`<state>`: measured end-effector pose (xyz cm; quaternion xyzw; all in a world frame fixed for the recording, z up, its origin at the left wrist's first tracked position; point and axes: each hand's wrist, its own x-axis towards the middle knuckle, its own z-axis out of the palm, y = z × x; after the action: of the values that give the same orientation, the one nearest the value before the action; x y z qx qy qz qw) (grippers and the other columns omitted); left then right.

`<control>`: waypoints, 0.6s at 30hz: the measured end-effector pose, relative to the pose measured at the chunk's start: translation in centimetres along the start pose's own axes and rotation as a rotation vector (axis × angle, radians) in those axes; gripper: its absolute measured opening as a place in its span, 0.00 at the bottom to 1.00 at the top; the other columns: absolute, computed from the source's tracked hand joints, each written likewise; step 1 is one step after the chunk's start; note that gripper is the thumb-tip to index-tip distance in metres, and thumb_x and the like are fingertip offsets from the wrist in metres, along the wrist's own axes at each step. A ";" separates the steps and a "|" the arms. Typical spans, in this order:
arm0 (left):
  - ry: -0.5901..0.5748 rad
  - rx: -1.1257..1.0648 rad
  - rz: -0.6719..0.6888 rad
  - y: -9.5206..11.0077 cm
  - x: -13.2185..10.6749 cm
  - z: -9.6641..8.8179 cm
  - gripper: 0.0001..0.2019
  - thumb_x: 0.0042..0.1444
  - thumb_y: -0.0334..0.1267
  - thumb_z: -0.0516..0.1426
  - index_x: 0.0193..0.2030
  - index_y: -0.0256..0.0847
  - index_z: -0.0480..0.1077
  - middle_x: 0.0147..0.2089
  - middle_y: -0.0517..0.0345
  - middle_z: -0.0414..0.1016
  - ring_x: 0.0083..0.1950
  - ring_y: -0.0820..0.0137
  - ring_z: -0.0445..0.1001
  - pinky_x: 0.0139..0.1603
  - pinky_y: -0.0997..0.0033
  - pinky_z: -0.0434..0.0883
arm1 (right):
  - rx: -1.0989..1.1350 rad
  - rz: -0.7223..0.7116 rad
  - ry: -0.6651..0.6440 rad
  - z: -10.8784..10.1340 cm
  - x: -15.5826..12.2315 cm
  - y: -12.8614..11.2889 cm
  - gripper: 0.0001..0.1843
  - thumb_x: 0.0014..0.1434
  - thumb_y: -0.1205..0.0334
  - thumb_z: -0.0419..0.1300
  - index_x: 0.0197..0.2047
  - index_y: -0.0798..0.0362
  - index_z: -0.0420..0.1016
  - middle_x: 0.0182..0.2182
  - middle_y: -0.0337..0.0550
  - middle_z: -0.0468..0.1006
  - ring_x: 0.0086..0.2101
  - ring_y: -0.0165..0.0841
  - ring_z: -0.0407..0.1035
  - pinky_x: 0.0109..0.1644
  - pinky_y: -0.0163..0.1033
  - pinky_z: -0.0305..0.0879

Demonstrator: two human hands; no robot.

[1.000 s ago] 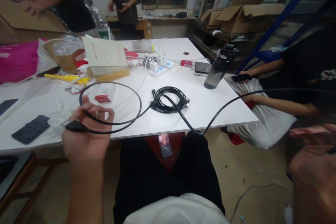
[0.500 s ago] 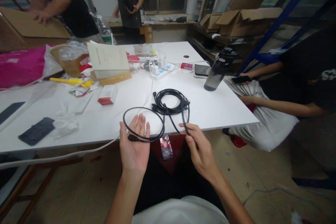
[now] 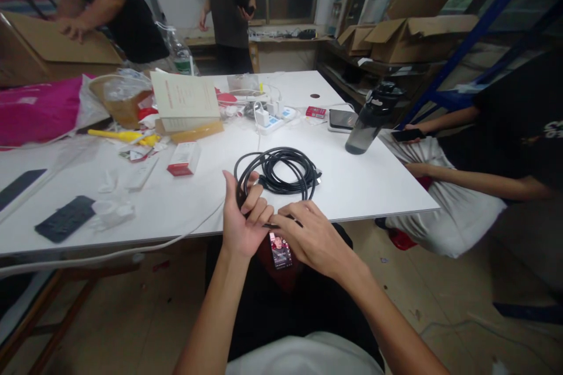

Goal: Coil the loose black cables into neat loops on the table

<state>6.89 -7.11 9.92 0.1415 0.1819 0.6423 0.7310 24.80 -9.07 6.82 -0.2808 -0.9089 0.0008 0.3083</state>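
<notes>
A black cable [image 3: 238, 179] runs in loops through my left hand [image 3: 246, 220], whose fingers curl round it while the thumb points up. Close beside it, my right hand [image 3: 310, 234] pinches a stretch of the same cable near the table's front edge. The rest of the black cable lies as a round coil [image 3: 288, 155] on the white table [image 3: 352, 187], just beyond my hands, with plug ends partly hidden among the loops. Below my hands a phone [image 3: 280, 250] with a lit screen rests near my lap.
On the right stands a dark water bottle [image 3: 372, 117], near a seated person [image 3: 497, 158]. A power strip [image 3: 275, 120], an open booklet [image 3: 187, 99], a red-white box [image 3: 183, 159] and a black rectangular piece [image 3: 64, 218] lie about. A white cable [image 3: 145, 252] crosses the front edge.
My left hand has gone from an open palm under a cable loop to fingers curled round the cable. My right hand has moved left, close to it. The standing person has shifted right.
</notes>
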 end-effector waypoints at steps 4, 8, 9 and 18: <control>-0.089 0.218 0.092 -1.0 5.8 -0.5 0.31 0.71 0.65 0.55 0.44 0.34 0.80 0.18 0.74 0.49 0.16 0.79 0.48 0.20 0.79 0.61 | -0.175 0.051 -0.014 1.0 1.4 5.0 0.18 0.78 0.68 0.52 0.67 0.56 0.70 0.50 0.52 0.80 0.49 0.41 0.71 0.57 0.49 0.62; -0.036 0.521 0.324 -2.3 10.7 -3.2 0.33 0.57 0.67 0.68 0.49 0.34 0.79 0.22 0.70 0.61 0.25 0.75 0.67 0.37 0.74 0.73 | -0.193 0.123 -0.045 3.9 1.5 9.9 0.22 0.76 0.71 0.50 0.70 0.55 0.70 0.51 0.52 0.79 0.50 0.43 0.69 0.59 0.50 0.62; -0.004 0.610 0.363 -2.5 11.4 -4.1 0.35 0.55 0.67 0.69 0.51 0.34 0.78 0.23 0.68 0.65 0.28 0.74 0.71 0.40 0.72 0.73 | -0.175 0.136 -0.046 4.6 1.4 10.6 0.22 0.77 0.69 0.50 0.70 0.55 0.70 0.50 0.52 0.79 0.49 0.43 0.69 0.59 0.50 0.62; 0.201 1.464 0.785 -3.4 11.7 -8.3 0.23 0.68 0.47 0.62 0.66 0.40 0.69 0.55 0.45 0.76 0.62 0.55 0.76 0.70 0.50 0.70 | -0.097 0.198 -0.005 5.8 0.9 11.1 0.16 0.77 0.56 0.55 0.59 0.53 0.77 0.49 0.52 0.76 0.50 0.44 0.69 0.63 0.55 0.60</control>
<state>7.41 3.78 0.01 0.5758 0.5550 0.5792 0.1580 26.58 1.73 0.69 -0.3837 -0.8765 -0.0121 0.2905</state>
